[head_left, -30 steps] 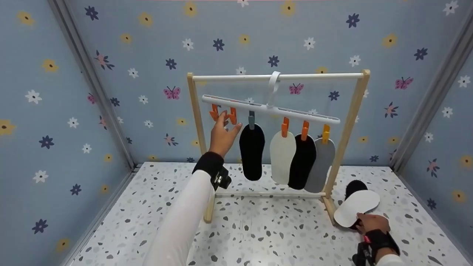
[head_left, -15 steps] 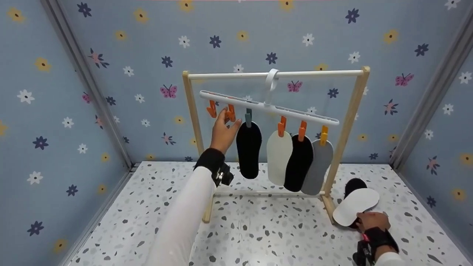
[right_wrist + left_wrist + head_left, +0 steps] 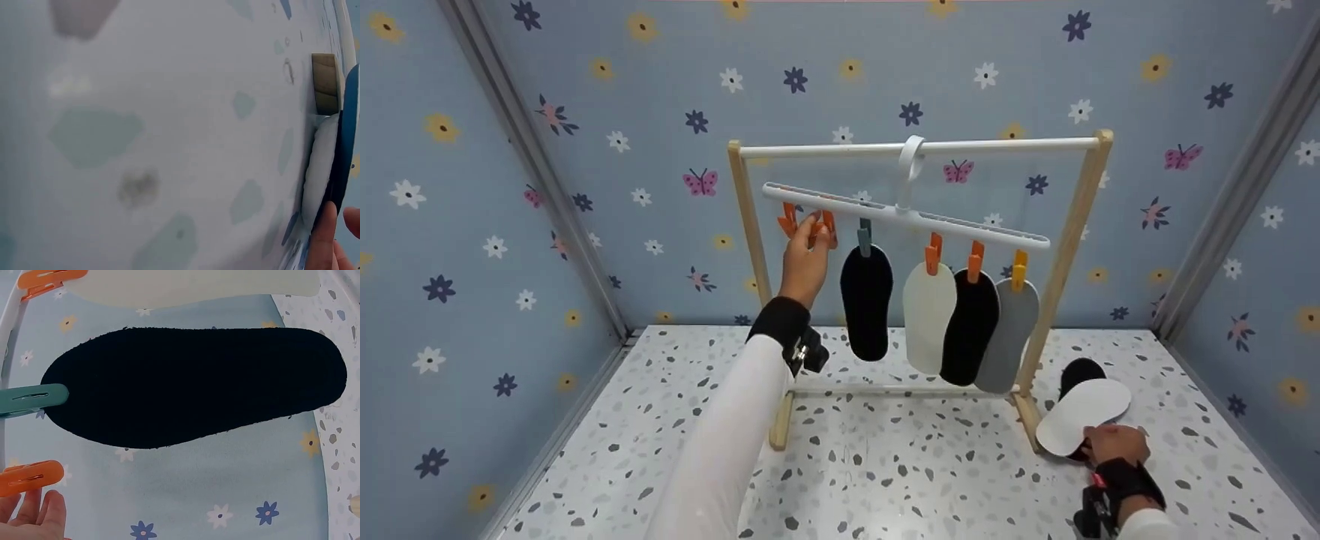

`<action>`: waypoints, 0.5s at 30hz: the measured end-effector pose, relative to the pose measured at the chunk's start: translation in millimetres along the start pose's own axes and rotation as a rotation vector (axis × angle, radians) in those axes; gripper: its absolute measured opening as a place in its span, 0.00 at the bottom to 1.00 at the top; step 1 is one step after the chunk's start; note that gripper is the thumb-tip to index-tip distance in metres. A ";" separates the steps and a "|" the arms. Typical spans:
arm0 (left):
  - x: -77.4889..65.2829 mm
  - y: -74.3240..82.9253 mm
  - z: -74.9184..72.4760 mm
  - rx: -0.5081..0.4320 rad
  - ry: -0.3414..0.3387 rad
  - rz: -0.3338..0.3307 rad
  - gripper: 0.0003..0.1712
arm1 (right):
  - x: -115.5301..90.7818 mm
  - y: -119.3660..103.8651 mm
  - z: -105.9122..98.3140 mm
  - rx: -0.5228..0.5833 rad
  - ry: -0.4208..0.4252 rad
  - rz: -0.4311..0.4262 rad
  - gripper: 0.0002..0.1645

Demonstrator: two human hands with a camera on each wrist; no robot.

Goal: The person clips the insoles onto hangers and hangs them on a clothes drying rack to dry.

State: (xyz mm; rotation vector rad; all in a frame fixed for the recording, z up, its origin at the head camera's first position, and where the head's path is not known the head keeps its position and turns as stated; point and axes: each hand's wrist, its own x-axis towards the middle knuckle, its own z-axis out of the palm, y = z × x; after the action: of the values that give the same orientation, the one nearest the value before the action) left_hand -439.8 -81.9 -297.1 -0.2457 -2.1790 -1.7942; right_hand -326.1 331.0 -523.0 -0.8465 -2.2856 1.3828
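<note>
In the head view my left hand is raised under the left half of a white hanger. Its thumb and fingers pinch an orange clothespin, and nothing hangs from that pin. Beside it a black insole hangs from a grey-green clothespin. Down at the right, my right hand pinches the near edge of a white insole on top of a small pile. A black insole sticks out behind it. The right wrist view shows the fingers at the pile's edge.
The hanger hooks over a rod of a wooden stand and tilts down to the right. On its right half hang an off-white insole, a black one and a grey insole. Patterned walls enclose the speckled table.
My left thumb has moved in toward the fingers at the orange clothespin; earlier it stood apart, near the black insole. The right hand stays at the pile. The head view has shifted slightly.
</note>
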 end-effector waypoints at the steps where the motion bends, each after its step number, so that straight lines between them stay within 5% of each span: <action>1: 0.3 0.0 -0.5 0.002 -0.003 -0.004 0.27 | -0.1 -0.6 0.2 0.005 0.000 0.002 0.16; 15: 2.2 -1.0 0.0 -0.041 -0.012 0.015 0.26 | -2.1 -7.6 4.5 -0.115 0.053 -0.024 0.14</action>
State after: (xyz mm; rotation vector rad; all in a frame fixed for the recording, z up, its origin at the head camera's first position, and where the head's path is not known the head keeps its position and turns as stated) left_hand -442.1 -82.2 -297.3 -0.2815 -2.1445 -1.8355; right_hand -329.4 323.9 -518.4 -0.8775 -2.3458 1.2137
